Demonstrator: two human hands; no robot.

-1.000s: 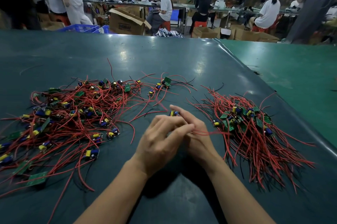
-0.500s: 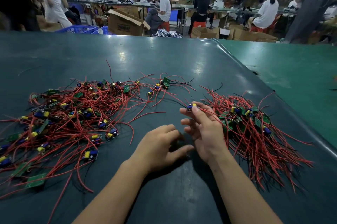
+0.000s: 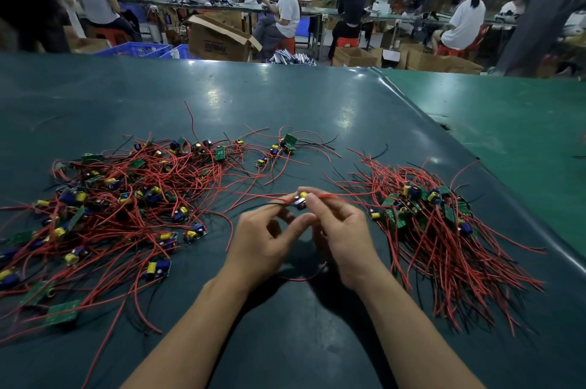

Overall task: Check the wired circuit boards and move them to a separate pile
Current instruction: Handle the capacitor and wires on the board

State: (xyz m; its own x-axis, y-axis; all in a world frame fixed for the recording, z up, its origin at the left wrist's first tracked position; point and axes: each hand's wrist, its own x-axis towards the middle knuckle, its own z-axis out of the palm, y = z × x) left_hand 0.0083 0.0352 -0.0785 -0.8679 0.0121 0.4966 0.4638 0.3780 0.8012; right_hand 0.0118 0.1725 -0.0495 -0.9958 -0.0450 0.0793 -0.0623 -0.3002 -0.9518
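Observation:
A small circuit board [image 3: 300, 200] with a yellow capacitor, blue parts and red wires is held up between both hands over the dark green table [image 3: 285, 97]. My left hand [image 3: 263, 239] pinches its left end and wires with thumb and forefinger. My right hand [image 3: 341, 230] pinches the board's right side. A wide loose spread of wired boards [image 3: 126, 204] lies to the left. A tighter pile of wired boards [image 3: 434, 223] lies to the right, wires fanned toward me.
A lighter green table [image 3: 513, 135] adjoins on the right past a raised seam. Behind the table stand cardboard boxes [image 3: 218, 40], blue crates [image 3: 139, 49] and several seated people at other benches.
My right hand came back from beside the right pile toward the middle. My left hand rose from the table to meet it, and both now pinch one board.

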